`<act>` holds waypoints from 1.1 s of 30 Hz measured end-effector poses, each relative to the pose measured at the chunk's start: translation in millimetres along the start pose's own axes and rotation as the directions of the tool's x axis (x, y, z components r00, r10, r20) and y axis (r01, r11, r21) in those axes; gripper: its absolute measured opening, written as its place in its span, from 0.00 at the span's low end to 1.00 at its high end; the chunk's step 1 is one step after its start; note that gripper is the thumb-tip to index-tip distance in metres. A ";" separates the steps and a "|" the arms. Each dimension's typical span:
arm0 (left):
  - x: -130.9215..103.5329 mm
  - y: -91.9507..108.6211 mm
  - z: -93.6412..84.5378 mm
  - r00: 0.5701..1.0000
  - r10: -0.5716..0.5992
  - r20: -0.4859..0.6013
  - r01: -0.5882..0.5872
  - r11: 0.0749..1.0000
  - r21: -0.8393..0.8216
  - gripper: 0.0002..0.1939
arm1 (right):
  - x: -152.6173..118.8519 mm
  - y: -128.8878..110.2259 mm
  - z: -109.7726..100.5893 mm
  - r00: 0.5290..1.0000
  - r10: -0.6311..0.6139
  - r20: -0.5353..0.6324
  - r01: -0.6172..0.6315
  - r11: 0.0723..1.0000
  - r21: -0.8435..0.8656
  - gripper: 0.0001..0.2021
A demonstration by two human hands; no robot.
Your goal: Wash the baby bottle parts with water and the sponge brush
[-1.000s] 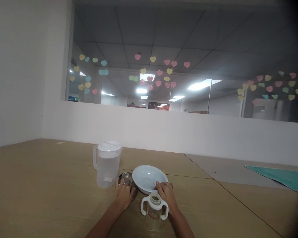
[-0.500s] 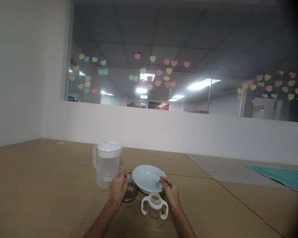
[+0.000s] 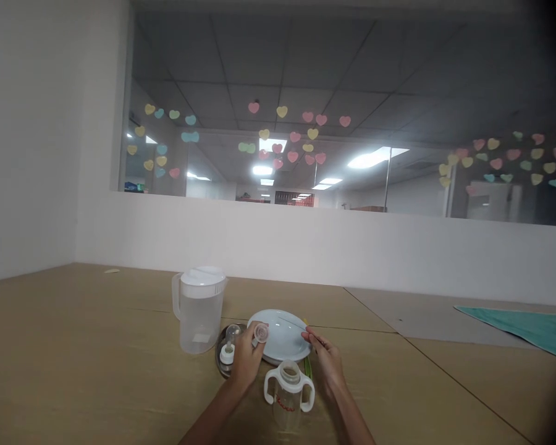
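Crowded middle, open sides

The centre is blocked by the bowl (image 3: 283,343) and, just nearer, the two-handled bottle (image 3: 288,394). On the left, the way is barred by the pitcher (image 3: 201,315) and tray (image 3: 224,369). Free passage is offered by open table (image 3: 412,389) left of the pitcher and right of the right hand (image 3: 328,360). The back is closed by the wall (image 3: 278,244).

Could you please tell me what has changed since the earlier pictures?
The left hand has lifted a small clear piece from the metal dish and carried it right, to the left edge of the white bowl. The right hand, holding a thin stick, shifted slightly right. Pitcher and two-handled bottle stayed put.
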State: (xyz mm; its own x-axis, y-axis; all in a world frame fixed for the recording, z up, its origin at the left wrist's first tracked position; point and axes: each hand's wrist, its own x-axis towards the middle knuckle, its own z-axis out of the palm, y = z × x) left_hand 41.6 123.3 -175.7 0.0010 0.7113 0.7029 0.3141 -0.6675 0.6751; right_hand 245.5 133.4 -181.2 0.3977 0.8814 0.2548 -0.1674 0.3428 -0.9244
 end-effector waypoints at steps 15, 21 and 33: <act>-13.9 -22.3 13.0 0.983 0.099 0.158 -0.143 0.943 0.299 0.18 | -23.3 -19.9 1.3 0.907 -0.421 0.013 0.348 0.732 -0.585 0.32; -15.4 -24.5 15.1 0.970 0.101 0.223 -0.172 0.929 0.328 0.19 | -23.8 -27.4 -1.2 0.838 -0.408 -0.362 0.232 0.867 -0.441 0.27; -18.5 -20.9 16.8 0.970 0.125 0.208 -0.192 0.919 0.343 0.19 | -20.0 -23.6 11.7 0.938 -0.252 -0.237 0.268 0.963 0.039 0.25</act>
State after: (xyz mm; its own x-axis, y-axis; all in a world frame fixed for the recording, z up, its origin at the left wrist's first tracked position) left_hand 50.9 127.8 -206.6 0.2379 0.6523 0.7197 0.6142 -0.6750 0.4088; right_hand 231.0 111.5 -161.1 0.6292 0.6635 0.4047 -0.0896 0.5792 -0.8103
